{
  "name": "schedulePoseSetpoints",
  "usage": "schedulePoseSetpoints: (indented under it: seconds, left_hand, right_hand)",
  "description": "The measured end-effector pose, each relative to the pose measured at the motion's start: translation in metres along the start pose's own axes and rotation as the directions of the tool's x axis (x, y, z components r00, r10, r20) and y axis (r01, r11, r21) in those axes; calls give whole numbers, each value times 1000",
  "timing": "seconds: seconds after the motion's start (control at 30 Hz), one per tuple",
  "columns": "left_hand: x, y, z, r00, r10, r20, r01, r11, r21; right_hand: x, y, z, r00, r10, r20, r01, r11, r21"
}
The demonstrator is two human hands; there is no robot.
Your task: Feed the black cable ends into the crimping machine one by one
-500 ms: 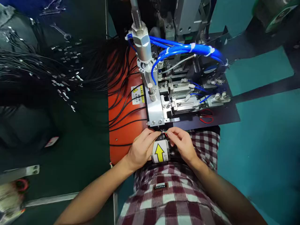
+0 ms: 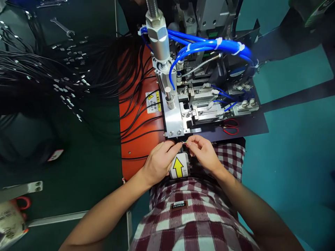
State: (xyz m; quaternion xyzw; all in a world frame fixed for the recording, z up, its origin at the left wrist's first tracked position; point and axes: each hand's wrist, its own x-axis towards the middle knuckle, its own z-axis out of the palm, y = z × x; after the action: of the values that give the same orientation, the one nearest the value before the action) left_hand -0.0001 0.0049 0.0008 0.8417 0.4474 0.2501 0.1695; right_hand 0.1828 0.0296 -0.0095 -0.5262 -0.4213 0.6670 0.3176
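My left hand (image 2: pixel 160 161) and my right hand (image 2: pixel 202 151) are pinched together just below the front of a metal machine (image 2: pixel 172 120). Between their fingertips runs a thin cable end with small red and white wire tips (image 2: pixel 184 143). A white label with a yellow arrow (image 2: pixel 179 167) sits right under both hands. Each hand's fingers are closed on the wire.
Several black cables (image 2: pixel 138 115) lie across an orange plate (image 2: pixel 132 146) to the left. Blue air hoses (image 2: pixel 206 47) arch over the machine. Red-handled scissors (image 2: pixel 230 127) lie at the right of it. A large bundle of black wires (image 2: pixel 39 76) fills the left.
Both hands have moved slightly up toward the machine's front edge, still pinching the wire end. The view has shifted a little.
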Motion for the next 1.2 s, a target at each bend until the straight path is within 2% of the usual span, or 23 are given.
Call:
schedulePoseSetpoints:
  seconds: [0.13,0.23,0.4,0.67,1.2]
  left_hand:
    - [-1,-1,1,1000,20,15,-22,991,131]
    - [-4,-2,2,1000,20,13,-22,986,163]
    - [-5,-4,3,998,43,37,-48,987,154]
    - [-11,-7,3,996,4,91,-15,993,114]
    - [-6,-5,2,999,29,46,-34,995,94]
  right_hand:
    - [5,2,-3,1000,-8,25,9,999,-42]
    - [5,5,-3,999,-3,47,5,999,-51]
    - [4,6,-3,999,10,31,-8,998,-69]
    - [3,6,-2,999,25,33,-22,996,-81]
    - [3,3,-2,999,30,29,-27,996,-89]
